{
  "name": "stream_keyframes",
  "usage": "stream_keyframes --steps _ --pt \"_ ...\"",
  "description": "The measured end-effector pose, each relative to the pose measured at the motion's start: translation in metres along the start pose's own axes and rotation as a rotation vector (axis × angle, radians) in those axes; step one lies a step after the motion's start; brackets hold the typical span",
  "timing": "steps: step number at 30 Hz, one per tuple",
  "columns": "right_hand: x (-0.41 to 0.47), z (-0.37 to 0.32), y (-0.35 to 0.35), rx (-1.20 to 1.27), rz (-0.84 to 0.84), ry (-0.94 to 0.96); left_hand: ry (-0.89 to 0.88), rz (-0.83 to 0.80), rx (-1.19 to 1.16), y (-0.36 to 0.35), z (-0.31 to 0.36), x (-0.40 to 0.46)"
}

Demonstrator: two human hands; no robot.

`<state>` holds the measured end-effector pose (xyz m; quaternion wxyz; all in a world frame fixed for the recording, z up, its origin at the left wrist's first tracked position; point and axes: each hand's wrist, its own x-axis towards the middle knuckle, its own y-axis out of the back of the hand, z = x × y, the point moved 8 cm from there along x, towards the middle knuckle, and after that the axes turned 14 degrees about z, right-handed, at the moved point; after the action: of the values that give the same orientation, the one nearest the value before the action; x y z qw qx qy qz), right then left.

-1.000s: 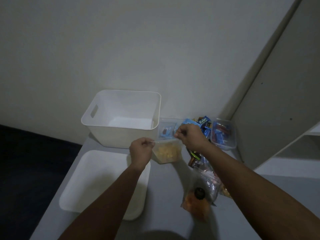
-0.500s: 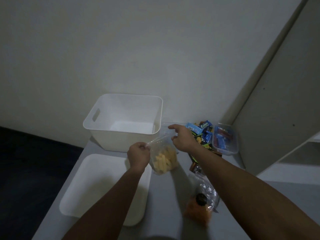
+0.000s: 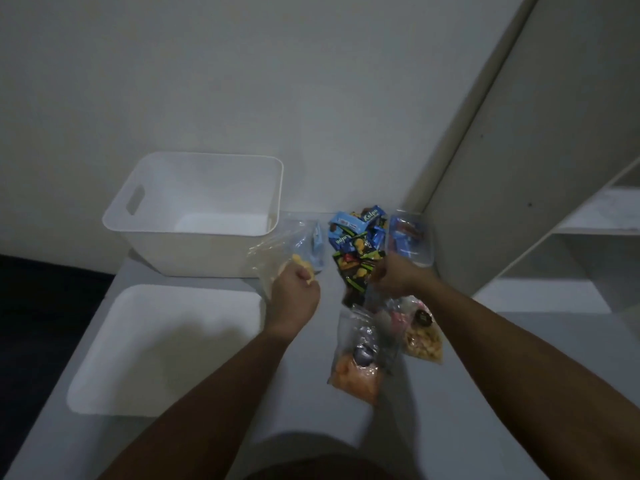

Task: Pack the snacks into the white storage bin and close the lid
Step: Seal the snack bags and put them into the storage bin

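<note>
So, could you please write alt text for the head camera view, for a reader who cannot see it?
A person's left hand holds a clear bag of yellow snacks beside an empty white storage bin, while the right hand reaches into a pile of snack packets. The bin's lid lies on the grey table.

Motion blurs the clear bag [image 3: 273, 258] in the left hand [image 3: 293, 295]; right hand's [image 3: 393, 279] fingers hidden.
</note>
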<state>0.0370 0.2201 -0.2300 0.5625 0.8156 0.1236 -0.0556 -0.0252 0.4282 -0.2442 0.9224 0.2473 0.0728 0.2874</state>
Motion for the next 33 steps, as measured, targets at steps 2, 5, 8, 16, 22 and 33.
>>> stream_keyframes --steps 2,5,8,16,22,33 --pt "-0.012 0.021 -0.021 -0.096 -0.104 0.004 0.052 -0.245 0.065 -0.034 -0.006 -0.019" --pt "-0.03 0.039 -0.047 -0.126 -0.175 0.005 0.085 -0.528 0.227 -0.07 -0.022 -0.048" --pt "-0.038 0.048 -0.055 -0.1 -0.151 -0.009 0.13 -0.664 0.306 -0.083 -0.033 -0.069" --pt "-0.056 0.015 -0.032 0.287 -0.149 0.027 0.396 -0.564 0.022 -0.059 -0.011 -0.079" --pt "-0.068 -0.016 -0.029 0.439 -0.089 0.127 0.413 -0.529 -0.071 -0.038 -0.006 -0.066" --pt "-0.062 -0.014 -0.03 0.441 0.183 0.007 0.313 -0.466 -0.006 -0.017 -0.016 -0.06"
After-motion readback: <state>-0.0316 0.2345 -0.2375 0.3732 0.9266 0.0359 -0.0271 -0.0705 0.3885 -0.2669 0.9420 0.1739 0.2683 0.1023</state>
